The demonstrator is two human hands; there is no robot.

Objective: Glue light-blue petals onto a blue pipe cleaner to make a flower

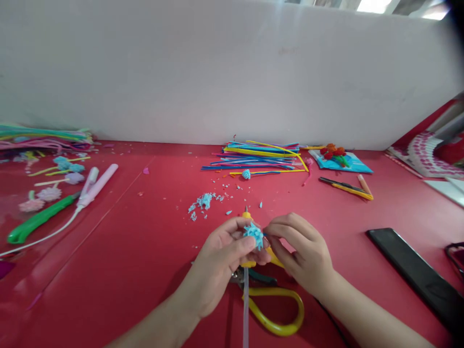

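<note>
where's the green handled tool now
In the head view, the green-handled tool lies far left on the red table, below the pink pom-pom, its tip near the pink corded tool.

The spiky blue piece (pixel 253 236) looks rough, the red tabletop (pixel 119 256) smooth and glossy, the near yellow handle (pixel 281 330) smooth, shiny plastic

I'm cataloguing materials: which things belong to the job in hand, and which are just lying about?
Likely the job's:
spiky blue piece in the left fingers
blue clippings
yellow glue gun

Apparently just lying about:
black phone
green-handled tool
blue packet
</note>
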